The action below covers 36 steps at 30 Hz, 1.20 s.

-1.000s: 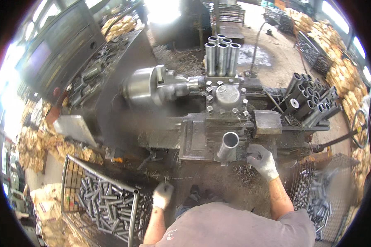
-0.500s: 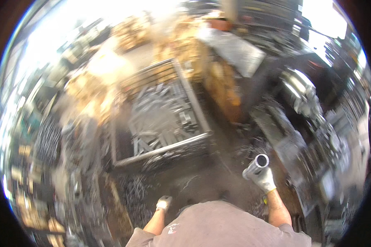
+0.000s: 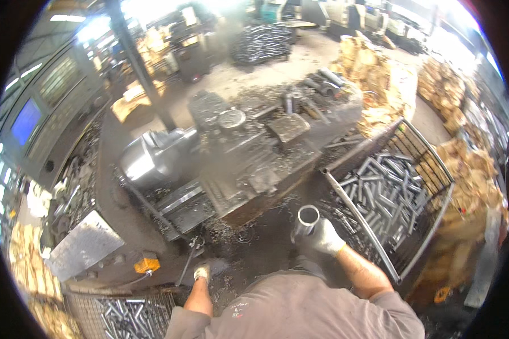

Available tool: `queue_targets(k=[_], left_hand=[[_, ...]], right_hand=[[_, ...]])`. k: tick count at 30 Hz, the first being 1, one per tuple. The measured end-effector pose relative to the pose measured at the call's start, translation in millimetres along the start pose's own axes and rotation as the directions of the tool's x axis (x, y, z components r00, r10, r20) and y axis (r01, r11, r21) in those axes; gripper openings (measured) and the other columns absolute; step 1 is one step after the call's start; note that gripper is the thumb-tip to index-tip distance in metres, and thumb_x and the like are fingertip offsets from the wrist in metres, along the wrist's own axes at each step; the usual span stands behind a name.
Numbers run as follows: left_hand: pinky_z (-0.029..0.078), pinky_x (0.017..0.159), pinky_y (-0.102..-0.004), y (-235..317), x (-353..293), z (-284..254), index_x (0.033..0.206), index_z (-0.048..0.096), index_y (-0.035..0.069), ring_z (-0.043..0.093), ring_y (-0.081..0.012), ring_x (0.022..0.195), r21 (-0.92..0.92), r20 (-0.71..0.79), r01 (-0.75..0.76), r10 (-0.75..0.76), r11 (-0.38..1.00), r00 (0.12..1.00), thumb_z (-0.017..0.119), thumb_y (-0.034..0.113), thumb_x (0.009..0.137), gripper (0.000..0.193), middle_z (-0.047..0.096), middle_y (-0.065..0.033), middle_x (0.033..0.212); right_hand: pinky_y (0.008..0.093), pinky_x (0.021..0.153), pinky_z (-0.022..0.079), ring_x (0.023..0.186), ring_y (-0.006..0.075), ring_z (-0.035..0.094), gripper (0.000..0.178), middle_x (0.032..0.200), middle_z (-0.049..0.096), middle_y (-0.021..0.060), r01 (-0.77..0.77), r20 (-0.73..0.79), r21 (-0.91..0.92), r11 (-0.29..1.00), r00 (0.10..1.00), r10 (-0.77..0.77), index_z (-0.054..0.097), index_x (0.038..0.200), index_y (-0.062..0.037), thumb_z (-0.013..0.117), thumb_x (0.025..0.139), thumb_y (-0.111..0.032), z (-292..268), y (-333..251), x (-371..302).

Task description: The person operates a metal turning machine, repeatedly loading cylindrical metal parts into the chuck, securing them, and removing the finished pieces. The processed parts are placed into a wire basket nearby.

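My right hand (image 3: 326,237), in a pale work glove, is closed around a short metal tube (image 3: 307,220). The tube stands nearly upright, its round open end facing up. On the left, my gloved left hand (image 3: 202,272) hangs low beside a thin metal lever (image 3: 186,265) on the front of a lathe; its fingers are too small and turned away to read. The lathe's shiny chuck (image 3: 144,161) lies ahead to the left, with the greasy carriage (image 3: 234,169) to its right.
A wire-sided bin (image 3: 361,223) of cut metal tubes stands close on my right. Another mesh bin (image 3: 169,316) of tubes is at the lower left. A yellow switch box (image 3: 147,265) and a grey sheet (image 3: 87,246) lie left. Metal shavings litter the floor (image 3: 240,260).
My view has swung left, so the lathe is now in front and the tube bin on the right. The tube stays in my right hand; my left hand is now beside the lever.
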<state>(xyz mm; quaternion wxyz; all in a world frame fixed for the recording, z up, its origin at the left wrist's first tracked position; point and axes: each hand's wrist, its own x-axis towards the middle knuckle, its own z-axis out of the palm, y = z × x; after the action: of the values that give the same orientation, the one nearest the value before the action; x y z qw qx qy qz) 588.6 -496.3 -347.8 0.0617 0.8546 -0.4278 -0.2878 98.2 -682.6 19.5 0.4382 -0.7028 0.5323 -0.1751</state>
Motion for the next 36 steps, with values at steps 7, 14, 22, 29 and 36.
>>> queue_targets(k=[7,14,22,29,36], left_hand=[[0.058,0.085,-0.0555,-71.5,-113.0,-19.1,0.121,0.065,0.006,0.072,-0.0409,0.097,-0.981,-0.193,-0.035,-0.928,0.192,0.319,0.05,0.053,0.11,0.05,0.072,-0.019,0.11],[0.05,0.112,-0.047,38.6,-106.9,-143.6,0.154,0.052,-0.002,0.062,-0.0459,0.131,-0.725,-0.685,0.056,-0.727,0.686,0.043,0.049,0.041,0.115,0.059,0.06,-0.0328,0.147],[0.047,0.076,-0.045,17.8,-131.7,-178.1,0.093,0.071,0.011,0.06,-0.0286,0.084,-0.886,-0.196,-0.458,-0.833,-0.077,0.518,0.062,0.048,0.104,0.04,0.066,-0.0018,0.079],[0.057,0.091,-0.0448,54.7,-71.2,1.5,0.116,0.071,0.008,0.069,-0.0328,0.097,-0.785,-0.536,0.145,-0.778,0.602,0.327,0.061,0.04,0.105,0.035,0.073,-0.0155,0.105],[0.059,0.078,-0.0428,165.6,-23.5,38.4,0.111,0.074,0.004,0.073,-0.0241,0.084,-0.959,-0.234,-0.054,-0.669,0.278,0.705,0.068,0.029,0.098,0.029,0.078,-0.0121,0.101]], right_hand=[[0.0432,0.081,0.061,0.091,0.0356,0.079,0.045,0.093,0.078,0.0217,0.267,0.07,-0.119,0.956,0.963,-0.26,0.074,0.104,-0.0039,0.088,0.078,-0.038,-10.6,-63.7,194.2],[0.05,0.083,0.061,0.095,0.0424,0.076,0.057,0.098,0.078,0.023,0.417,0.27,-0.283,0.864,0.899,-0.345,0.072,0.115,-0.0078,0.085,0.079,-0.05,-26.0,-26.4,278.8],[0.0416,0.084,0.062,0.091,0.0341,0.078,0.032,0.104,0.08,0.0154,0.799,0.429,0.074,0.597,0.514,-0.742,0.079,0.11,-0.005,0.083,0.086,-0.026,-146.0,-144.4,330.1],[0.0465,0.081,0.062,0.088,0.0371,0.078,0.058,0.097,0.081,0.0185,0.934,0.8,-0.302,0.189,0.357,-0.483,0.081,0.11,-0.0041,0.082,0.078,-0.053,-32.8,-302.9,415.1],[0.041,0.101,0.055,0.118,0.0274,0.071,0.065,0.131,0.076,0.0124,0.982,0.936,-0.159,-0.1,0.182,0.302,0.077,0.129,-0.0088,0.088,0.078,-0.046,109.1,-317.9,475.8]])
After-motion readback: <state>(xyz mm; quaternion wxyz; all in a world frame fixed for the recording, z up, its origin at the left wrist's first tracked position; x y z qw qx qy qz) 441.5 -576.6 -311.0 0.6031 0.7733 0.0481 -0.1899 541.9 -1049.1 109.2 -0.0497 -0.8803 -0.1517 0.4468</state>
